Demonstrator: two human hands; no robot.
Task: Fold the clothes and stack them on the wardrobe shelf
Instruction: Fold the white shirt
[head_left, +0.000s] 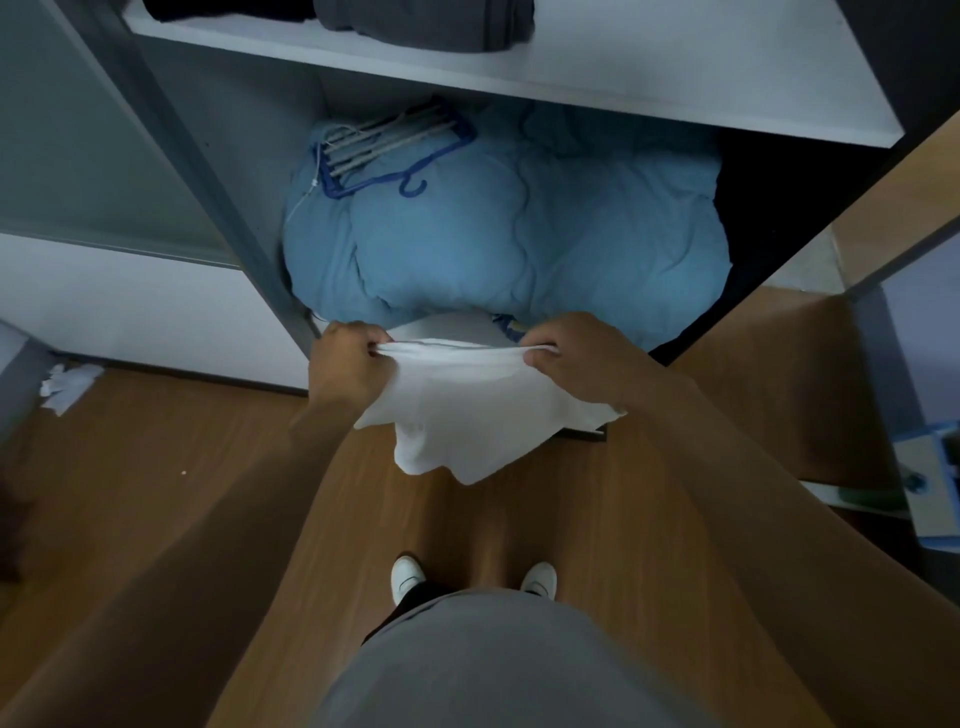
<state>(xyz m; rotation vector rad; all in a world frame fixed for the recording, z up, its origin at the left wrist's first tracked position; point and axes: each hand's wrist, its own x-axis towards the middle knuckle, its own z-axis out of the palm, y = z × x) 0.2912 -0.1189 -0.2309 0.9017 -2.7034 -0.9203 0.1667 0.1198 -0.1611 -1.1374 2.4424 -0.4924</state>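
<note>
Mid-fold: my left hand (347, 358) and right hand (576, 349) pinch the white garment's (467, 410) top edge; next, halve it toward the twelve-o'clock shelf (519, 62).

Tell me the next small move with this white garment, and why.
Probably bring the left hand across to the right hand, halving the white garment: both pinch its top edge, and it hangs loose and unfolded, not ready for the shelf.
</note>
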